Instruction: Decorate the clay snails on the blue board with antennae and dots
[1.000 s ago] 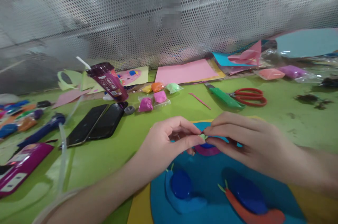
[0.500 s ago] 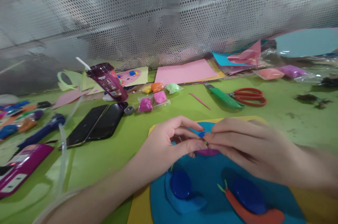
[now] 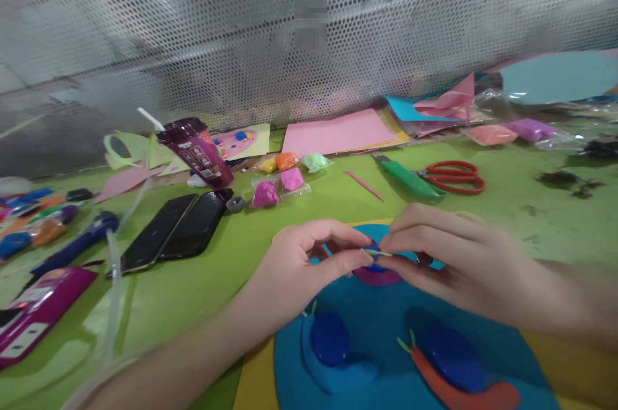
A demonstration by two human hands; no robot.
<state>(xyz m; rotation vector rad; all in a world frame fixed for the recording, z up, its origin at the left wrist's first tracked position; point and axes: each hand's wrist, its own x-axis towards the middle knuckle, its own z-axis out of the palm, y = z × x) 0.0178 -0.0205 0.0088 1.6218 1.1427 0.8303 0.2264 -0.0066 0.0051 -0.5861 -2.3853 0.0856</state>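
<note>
Between the fingertips of my left hand and my right hand is a thin light-green strip of clay, pinched from both sides. Just beneath lies a snail shape with a magenta body and blue shell, partly hidden by my fingers. It rests on a blue rounded sheet over a yellow sheet. Nearer to me are a light-blue snail and an orange-red snail, each with a dark blue shell and thin green feelers.
Beyond my hands lie red-handled scissors, a green cutter, a pink stick and bagged clay. To the left are two phones, a purple cup with a straw and a clear tube. A perforated metal panel stands behind.
My fingertips have parted slightly, and more of the green strip shows between them. My right hand has shifted a little upward, baring more of the blue sheet under it.
</note>
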